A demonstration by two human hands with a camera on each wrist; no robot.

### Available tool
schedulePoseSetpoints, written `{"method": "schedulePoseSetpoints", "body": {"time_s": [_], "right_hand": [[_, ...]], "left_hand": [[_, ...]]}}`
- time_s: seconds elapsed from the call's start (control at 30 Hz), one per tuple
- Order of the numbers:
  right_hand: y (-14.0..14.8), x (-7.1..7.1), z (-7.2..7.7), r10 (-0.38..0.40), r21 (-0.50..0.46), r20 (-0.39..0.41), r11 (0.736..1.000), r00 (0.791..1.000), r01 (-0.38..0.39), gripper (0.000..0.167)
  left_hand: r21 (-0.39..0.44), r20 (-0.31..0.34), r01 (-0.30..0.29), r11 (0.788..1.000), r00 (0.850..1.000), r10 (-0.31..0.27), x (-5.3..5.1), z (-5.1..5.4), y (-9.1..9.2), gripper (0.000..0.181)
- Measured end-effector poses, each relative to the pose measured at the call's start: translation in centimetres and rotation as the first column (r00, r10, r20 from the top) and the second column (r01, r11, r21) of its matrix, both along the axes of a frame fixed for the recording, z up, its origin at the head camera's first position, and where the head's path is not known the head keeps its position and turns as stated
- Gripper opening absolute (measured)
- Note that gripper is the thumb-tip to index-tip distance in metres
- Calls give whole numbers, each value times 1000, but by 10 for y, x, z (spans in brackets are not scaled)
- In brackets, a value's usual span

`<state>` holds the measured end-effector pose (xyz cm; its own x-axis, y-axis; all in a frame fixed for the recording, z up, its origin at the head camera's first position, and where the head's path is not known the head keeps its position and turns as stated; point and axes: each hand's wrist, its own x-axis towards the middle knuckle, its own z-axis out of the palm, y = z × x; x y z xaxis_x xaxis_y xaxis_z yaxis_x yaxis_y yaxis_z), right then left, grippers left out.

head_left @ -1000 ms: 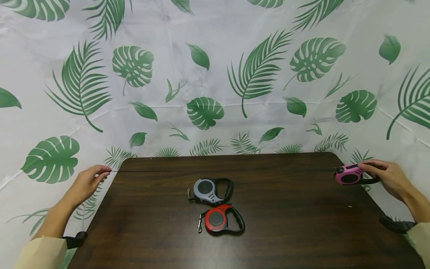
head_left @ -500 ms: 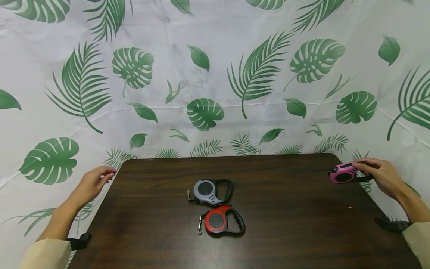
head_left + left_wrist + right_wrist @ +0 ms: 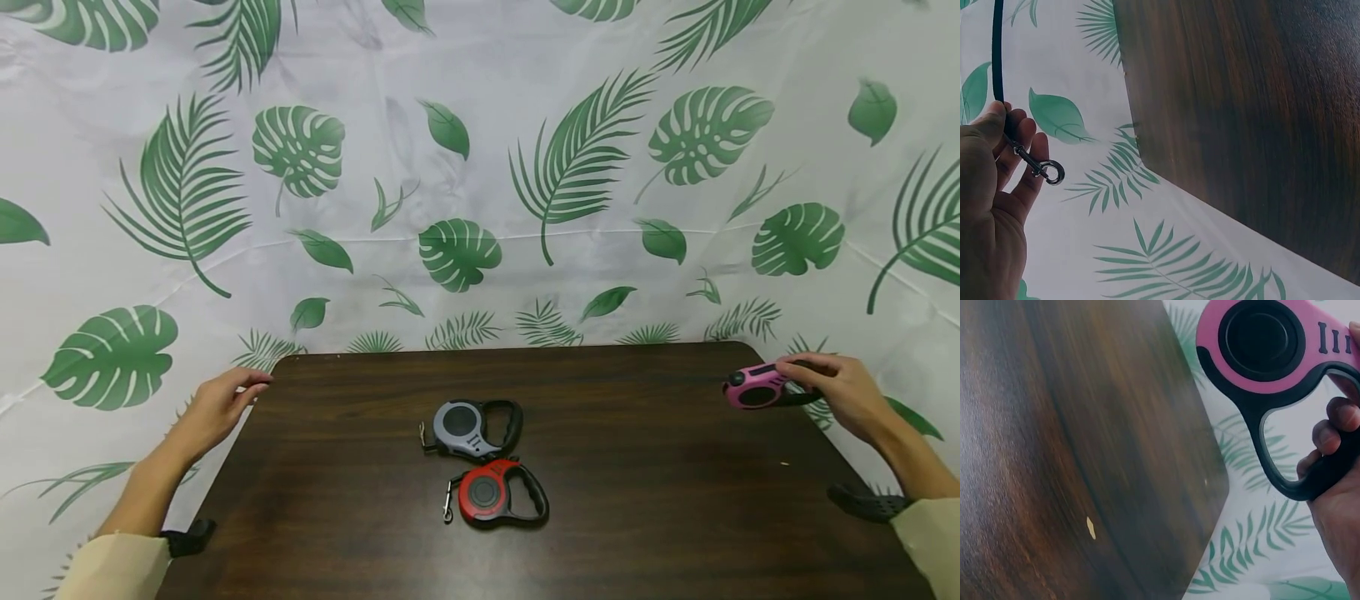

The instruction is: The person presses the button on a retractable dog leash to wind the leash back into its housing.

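Note:
A pink and black retractable dog leash (image 3: 753,387) is in my right hand (image 3: 847,392), above the table's right side. In the right wrist view, fingers curl through the leash's black handle loop (image 3: 1272,469). My left hand (image 3: 217,412) is raised over the table's left edge. It pinches the black leash strap (image 3: 997,56) between thumb and fingers, just above a metal snap hook (image 3: 1047,170) that hangs against the fingers. A grey retractable leash (image 3: 459,425) and a red one (image 3: 483,492) lie together mid-table, their handles to the right.
The dark wooden table (image 3: 337,500) has a small pale chip mark (image 3: 1090,527) on its right side. Behind and around it hangs a white cloth (image 3: 480,150) printed with green leaves. Dark bands (image 3: 187,537) circle both forearms near the sleeves.
Both hands have moved inward, the left one to the right and the right one to the left with the pink leash. The grey and red leashes have stayed put.

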<state>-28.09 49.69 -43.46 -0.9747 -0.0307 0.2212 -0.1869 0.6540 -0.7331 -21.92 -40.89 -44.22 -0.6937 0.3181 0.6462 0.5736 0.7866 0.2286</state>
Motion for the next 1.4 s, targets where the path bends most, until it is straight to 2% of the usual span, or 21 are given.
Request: {"method": "schedulePoseSetpoints", "body": {"time_s": [0.2,0.57,0.8,1.07,1.17,1.23,1.33,1.4], "right_hand": [[-8,0,3,19,41,3,999,1000,-19,22],[-24,2,8,55,113,-54,992,997,-48,20],[-33,4,10,67,92,-77,994,995,-60,18],[-43,1,6,118,46,-104,992,988,-114,15],[-47,1,5,120,46,-101,992,988,-116,16],[-51,2,6,121,49,-100,992,988,-117,16],[-56,2,7,119,62,-96,992,988,-114,17],[-60,2,7,112,61,-97,992,989,-106,17]], "left_hand": [[0,25,6,1000,1000,-6,1,1,7,35],[28,34,21,999,999,-22,1,0,16,31],[22,3,27,999,1000,-27,0,-3,24,35],[4,-35,53,999,998,-53,-6,-2,32,35],[4,-55,81,997,995,-81,-8,-2,34,23],[3,-74,109,994,991,-109,-10,-2,36,8],[11,-81,141,990,987,-139,-11,-2,39,30],[17,-82,154,988,985,-152,-11,-2,42,33]]}}
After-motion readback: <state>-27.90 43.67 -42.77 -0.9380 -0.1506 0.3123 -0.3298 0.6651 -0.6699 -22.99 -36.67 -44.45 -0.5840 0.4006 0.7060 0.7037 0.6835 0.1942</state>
